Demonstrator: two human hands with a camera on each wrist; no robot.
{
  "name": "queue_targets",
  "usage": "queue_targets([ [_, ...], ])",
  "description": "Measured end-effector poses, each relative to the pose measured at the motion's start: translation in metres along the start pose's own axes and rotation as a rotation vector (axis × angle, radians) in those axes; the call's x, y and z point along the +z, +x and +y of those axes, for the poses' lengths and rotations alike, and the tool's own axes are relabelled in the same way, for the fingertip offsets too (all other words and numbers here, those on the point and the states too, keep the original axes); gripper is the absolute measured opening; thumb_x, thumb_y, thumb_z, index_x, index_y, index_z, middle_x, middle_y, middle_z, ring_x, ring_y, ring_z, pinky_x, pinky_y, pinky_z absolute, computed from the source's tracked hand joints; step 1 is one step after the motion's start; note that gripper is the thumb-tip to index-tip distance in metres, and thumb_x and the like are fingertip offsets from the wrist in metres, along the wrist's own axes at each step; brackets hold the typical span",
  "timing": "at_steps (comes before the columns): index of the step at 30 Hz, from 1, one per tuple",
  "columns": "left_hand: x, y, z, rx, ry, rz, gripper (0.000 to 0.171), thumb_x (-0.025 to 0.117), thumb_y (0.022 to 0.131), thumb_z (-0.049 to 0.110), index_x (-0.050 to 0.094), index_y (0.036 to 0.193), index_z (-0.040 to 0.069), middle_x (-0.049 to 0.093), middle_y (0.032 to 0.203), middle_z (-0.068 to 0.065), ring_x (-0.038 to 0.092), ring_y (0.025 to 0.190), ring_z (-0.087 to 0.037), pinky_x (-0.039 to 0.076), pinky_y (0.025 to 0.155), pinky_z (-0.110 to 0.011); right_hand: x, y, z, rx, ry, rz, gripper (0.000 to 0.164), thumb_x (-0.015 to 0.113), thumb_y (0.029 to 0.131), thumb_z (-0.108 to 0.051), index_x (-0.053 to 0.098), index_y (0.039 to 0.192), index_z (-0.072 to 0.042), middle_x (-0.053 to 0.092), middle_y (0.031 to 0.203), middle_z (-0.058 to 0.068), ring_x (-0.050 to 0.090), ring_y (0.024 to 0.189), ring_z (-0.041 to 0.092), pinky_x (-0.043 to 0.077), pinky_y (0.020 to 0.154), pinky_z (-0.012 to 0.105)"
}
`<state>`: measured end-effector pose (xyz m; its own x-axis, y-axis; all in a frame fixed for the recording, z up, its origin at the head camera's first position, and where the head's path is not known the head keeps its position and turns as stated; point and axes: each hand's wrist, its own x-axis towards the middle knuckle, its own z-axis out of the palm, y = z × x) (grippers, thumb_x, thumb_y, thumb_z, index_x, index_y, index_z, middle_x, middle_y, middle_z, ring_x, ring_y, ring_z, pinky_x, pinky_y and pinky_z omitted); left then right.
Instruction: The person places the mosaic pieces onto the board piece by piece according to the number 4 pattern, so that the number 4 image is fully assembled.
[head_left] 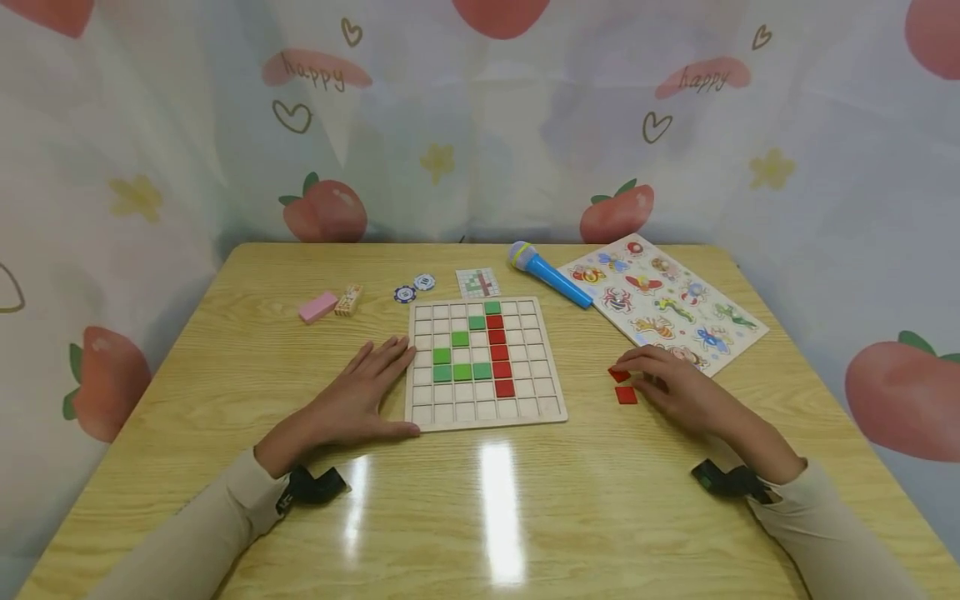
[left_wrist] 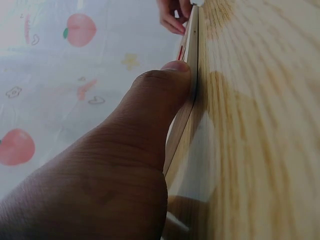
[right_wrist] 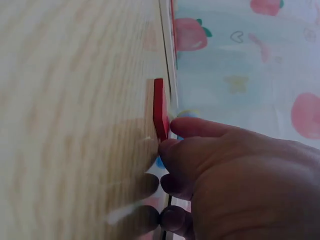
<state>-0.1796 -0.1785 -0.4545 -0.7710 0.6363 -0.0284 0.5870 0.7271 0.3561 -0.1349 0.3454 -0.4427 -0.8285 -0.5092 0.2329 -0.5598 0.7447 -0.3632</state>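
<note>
A square wooden grid board (head_left: 525, 410) lies mid-table, with green tiles (head_left: 461, 339) stepped on its left side and a column of red tiles (head_left: 500, 352). My left hand (head_left: 352, 400) rests at the board's left edge, fingers extended. Its thumb (left_wrist: 172, 75) touches the near corner in the left wrist view. To the right of the board, my right hand (head_left: 678, 390) pinches a loose red tile (head_left: 618, 375) between thumb and index finger. A second red tile (head_left: 626, 395) lies flat just in front of it; the right wrist view shows this tile (right_wrist: 159, 107) edge-on.
Behind the board lie a small pattern card (head_left: 477, 282), two poker chips (head_left: 415, 288) and a blue toy microphone (head_left: 558, 279). An insect puzzle board (head_left: 667, 304) is beyond my right hand. A pink block (head_left: 318, 307) and a patterned block (head_left: 348, 300) sit at back left.
</note>
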Motion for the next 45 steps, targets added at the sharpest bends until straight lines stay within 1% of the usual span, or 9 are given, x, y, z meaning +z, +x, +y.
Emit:
queue_targets([
  [3, 0.0, 0.0, 0.0, 0.011, -0.003, 0.013, 0.125, 0.073, 0.082, 0.079, 0.019, 0.172, 0.011, 0.016, 0.181, -0.008, 0.012, 0.17, -0.031, 0.004, 0.139, -0.055, 0.001, 0.001, 0.001, 0.004, -0.007, -0.003, 0.038, 0.072, 0.096, 0.006, 0.074, 0.128, -0.015, 0.07, 0.126, -0.001, 0.068, 0.113, 0.016, 0.055, 0.091, 0.013],
  [9, -0.002, -0.001, 0.002, 0.022, 0.001, 0.024, 0.123, 0.074, 0.082, 0.077, 0.022, 0.171, 0.009, 0.019, 0.181, -0.01, 0.015, 0.169, -0.032, 0.006, 0.139, -0.057, 0.004, 0.004, -0.001, -0.015, -0.012, 0.008, 0.032, 0.072, 0.096, 0.006, 0.074, 0.122, -0.013, 0.068, 0.121, 0.0, 0.067, 0.104, 0.013, 0.062, 0.083, 0.029],
  [14, -0.002, -0.001, 0.003, 0.02, 0.001, 0.02, 0.123, 0.075, 0.082, 0.076, 0.022, 0.171, 0.009, 0.019, 0.181, -0.011, 0.015, 0.169, -0.033, 0.006, 0.139, -0.057, 0.0, 0.012, -0.006, -0.029, -0.015, 0.014, 0.027, 0.073, 0.096, 0.004, 0.072, 0.116, -0.015, 0.064, 0.112, -0.001, 0.054, 0.083, 0.002, 0.052, 0.067, 0.021],
  [18, -0.002, -0.002, 0.003, 0.016, -0.002, 0.016, 0.123, 0.075, 0.082, 0.076, 0.023, 0.171, 0.009, 0.019, 0.18, -0.011, 0.015, 0.169, -0.033, 0.006, 0.139, -0.057, -0.005, 0.024, -0.021, -0.053, 0.04, 0.027, 0.027, 0.075, 0.095, 0.004, 0.072, 0.114, -0.014, 0.06, 0.108, -0.001, 0.045, 0.073, 0.001, 0.045, 0.058, 0.017],
  [22, -0.002, -0.003, 0.004, 0.007, 0.006, 0.012, 0.123, 0.074, 0.082, 0.077, 0.023, 0.171, 0.009, 0.019, 0.18, -0.011, 0.015, 0.169, -0.034, 0.006, 0.139, -0.058, -0.003, 0.044, -0.053, -0.121, 0.081, -0.036, 0.024, 0.075, 0.096, 0.0, 0.072, 0.116, -0.014, 0.061, 0.113, -0.001, 0.048, 0.078, 0.002, 0.049, 0.061, 0.018],
  [26, -0.003, -0.002, 0.003, 0.006, 0.002, 0.014, 0.123, 0.074, 0.082, 0.077, 0.023, 0.171, 0.01, 0.019, 0.18, -0.011, 0.015, 0.169, -0.033, 0.006, 0.139, -0.058, 0.007, 0.066, -0.087, -0.205, 0.085, -0.152, 0.018, 0.076, 0.099, -0.009, 0.072, 0.115, -0.016, 0.061, 0.118, -0.002, 0.059, 0.093, 0.006, 0.058, 0.075, 0.021],
  [29, -0.002, -0.001, 0.003, 0.012, -0.001, 0.017, 0.124, 0.074, 0.082, 0.078, 0.022, 0.172, 0.011, 0.018, 0.181, -0.01, 0.014, 0.169, -0.033, 0.006, 0.139, -0.057, 0.017, 0.078, -0.104, -0.22, 0.088, -0.227, 0.015, 0.075, 0.1, -0.013, 0.072, 0.114, -0.018, 0.061, 0.119, -0.003, 0.063, 0.103, 0.01, 0.06, 0.084, 0.024],
  [32, -0.001, 0.0, 0.001, 0.016, -0.001, 0.017, 0.124, 0.073, 0.082, 0.08, 0.021, 0.172, 0.011, 0.018, 0.181, -0.009, 0.014, 0.169, -0.032, 0.006, 0.139, -0.058, 0.027, 0.087, -0.112, -0.216, 0.084, -0.278, 0.012, 0.073, 0.102, -0.015, 0.072, 0.113, -0.019, 0.06, 0.12, -0.003, 0.062, 0.104, 0.01, 0.06, 0.085, 0.024],
  [45, 0.0, 0.0, 0.0, 0.016, 0.003, 0.015, 0.125, 0.072, 0.082, 0.081, 0.02, 0.172, 0.012, 0.016, 0.181, -0.009, 0.013, 0.17, -0.031, 0.004, 0.139, -0.056, 0.044, 0.097, -0.127, -0.254, 0.07, -0.265, 0.006, 0.075, 0.101, -0.015, 0.072, 0.104, -0.019, 0.06, 0.119, 0.0, 0.06, 0.096, 0.009, 0.059, 0.08, 0.02],
])
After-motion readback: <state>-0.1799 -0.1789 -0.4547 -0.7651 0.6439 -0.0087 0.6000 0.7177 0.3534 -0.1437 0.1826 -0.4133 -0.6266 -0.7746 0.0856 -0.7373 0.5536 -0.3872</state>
